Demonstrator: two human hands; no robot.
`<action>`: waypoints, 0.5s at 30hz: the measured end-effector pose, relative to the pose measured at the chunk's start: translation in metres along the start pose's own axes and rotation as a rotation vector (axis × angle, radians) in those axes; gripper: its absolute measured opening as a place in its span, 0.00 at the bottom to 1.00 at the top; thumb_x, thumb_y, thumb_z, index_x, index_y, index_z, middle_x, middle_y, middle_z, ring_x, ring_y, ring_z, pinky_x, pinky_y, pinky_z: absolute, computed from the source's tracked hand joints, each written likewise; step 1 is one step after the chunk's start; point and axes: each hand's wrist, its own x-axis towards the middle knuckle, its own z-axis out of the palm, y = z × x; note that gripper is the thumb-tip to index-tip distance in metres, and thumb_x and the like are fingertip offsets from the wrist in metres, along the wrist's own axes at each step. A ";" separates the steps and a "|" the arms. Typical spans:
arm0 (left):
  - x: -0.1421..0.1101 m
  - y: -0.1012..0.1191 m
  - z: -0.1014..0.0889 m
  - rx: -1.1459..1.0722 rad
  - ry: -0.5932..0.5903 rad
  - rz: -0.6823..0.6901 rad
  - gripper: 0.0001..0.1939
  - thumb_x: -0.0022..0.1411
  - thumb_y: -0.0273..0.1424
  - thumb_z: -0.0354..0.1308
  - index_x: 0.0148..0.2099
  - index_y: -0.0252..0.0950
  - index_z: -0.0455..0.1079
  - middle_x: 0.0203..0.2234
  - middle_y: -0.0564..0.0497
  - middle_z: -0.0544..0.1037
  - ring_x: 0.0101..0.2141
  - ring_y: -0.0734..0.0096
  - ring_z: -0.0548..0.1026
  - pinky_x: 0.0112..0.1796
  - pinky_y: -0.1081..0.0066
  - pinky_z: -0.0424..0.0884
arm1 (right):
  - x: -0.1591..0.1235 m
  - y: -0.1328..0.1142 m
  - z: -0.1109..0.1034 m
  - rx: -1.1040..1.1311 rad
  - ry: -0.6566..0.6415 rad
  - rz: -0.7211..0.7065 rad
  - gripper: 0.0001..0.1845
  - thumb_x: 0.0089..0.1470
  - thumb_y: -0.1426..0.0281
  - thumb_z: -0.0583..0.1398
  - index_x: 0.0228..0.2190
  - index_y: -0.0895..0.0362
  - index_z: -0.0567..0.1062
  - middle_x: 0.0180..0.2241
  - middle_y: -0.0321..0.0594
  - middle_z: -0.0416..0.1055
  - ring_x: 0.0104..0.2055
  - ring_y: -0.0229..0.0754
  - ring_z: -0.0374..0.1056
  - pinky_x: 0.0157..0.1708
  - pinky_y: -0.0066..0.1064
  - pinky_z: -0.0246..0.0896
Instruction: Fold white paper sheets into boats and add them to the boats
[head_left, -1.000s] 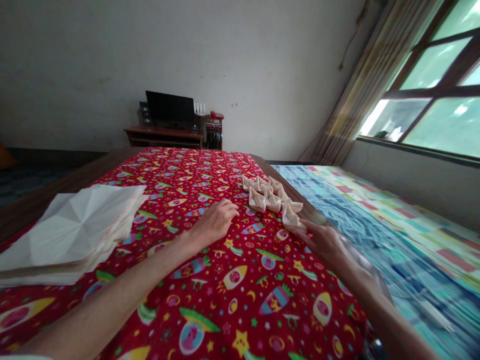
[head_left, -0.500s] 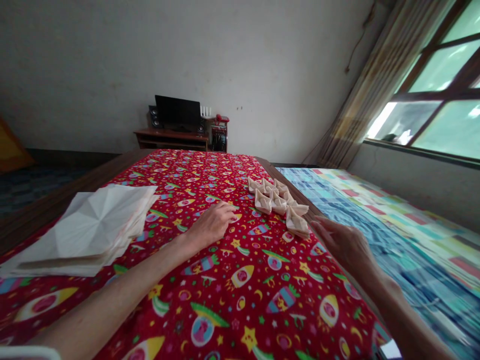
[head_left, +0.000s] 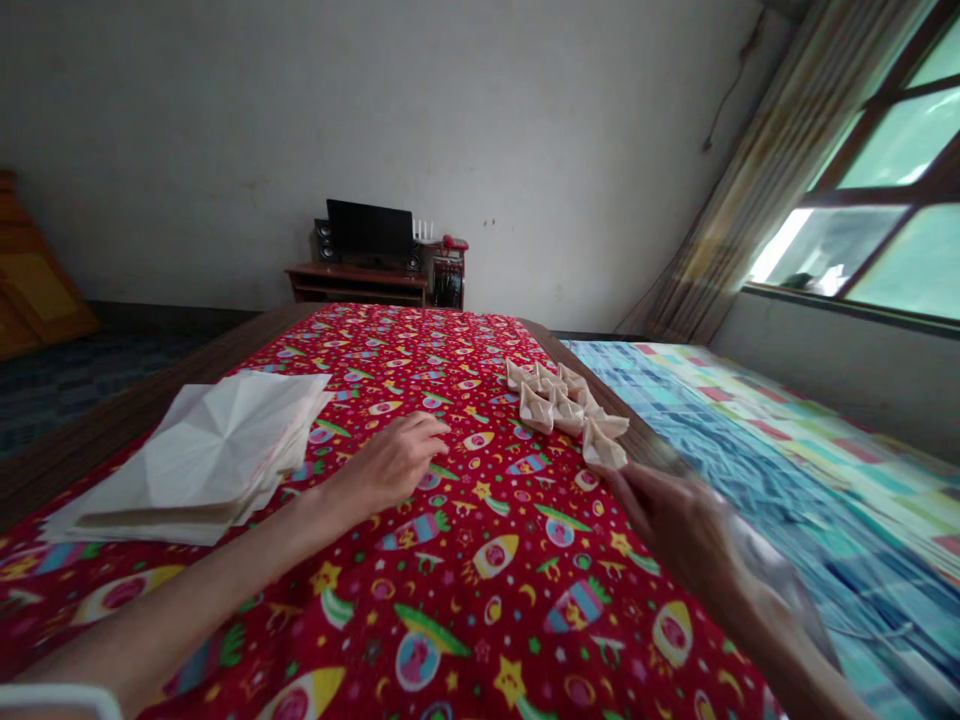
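Note:
My left hand [head_left: 390, 462] rests on the red patterned tablecloth [head_left: 480, 590], fingers loosely curled, with nothing in it. My right hand [head_left: 675, 520] hovers near the table's right edge, fingers stretched toward the nearest folded paper boat [head_left: 602, 447], apart from it and empty. Several more cream paper boats [head_left: 551, 395] sit in a cluster behind that one. A stack of creased white paper sheets [head_left: 210, 455] lies to the left of my left hand.
The table's wooden rim [head_left: 645, 445] runs along the right side, with a blue patterned bed cover [head_left: 787, 470] beyond it. A low desk with a monitor [head_left: 369, 228] stands at the far wall. Curtains and a window [head_left: 885, 230] are on the right.
My right hand let go of the nearest paper boat and drew back toward me. My left hand slid slightly back. The view shifted a little to the left.

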 end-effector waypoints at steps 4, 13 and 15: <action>-0.033 -0.001 -0.037 0.076 -0.004 -0.076 0.15 0.63 0.20 0.45 0.42 0.34 0.73 0.47 0.48 0.74 0.51 0.68 0.65 0.54 0.64 0.63 | -0.003 -0.016 0.007 0.063 0.013 -0.103 0.25 0.62 0.63 0.49 0.17 0.57 0.68 0.16 0.35 0.68 0.15 0.31 0.60 0.20 0.25 0.46; -0.131 -0.029 -0.092 0.260 0.089 -0.217 0.15 0.62 0.33 0.46 0.42 0.40 0.74 0.44 0.50 0.77 0.48 0.65 0.71 0.52 0.67 0.65 | -0.011 -0.003 0.014 0.077 -0.055 -0.048 0.25 0.62 0.62 0.48 0.18 0.57 0.69 0.15 0.35 0.66 0.14 0.30 0.57 0.20 0.27 0.44; -0.156 -0.045 -0.095 0.283 0.054 -0.273 0.16 0.62 0.34 0.46 0.44 0.41 0.73 0.46 0.51 0.76 0.48 0.64 0.71 0.54 0.65 0.63 | -0.012 -0.005 0.017 0.055 -0.043 -0.062 0.26 0.63 0.62 0.48 0.16 0.57 0.67 0.13 0.35 0.64 0.14 0.30 0.56 0.20 0.27 0.43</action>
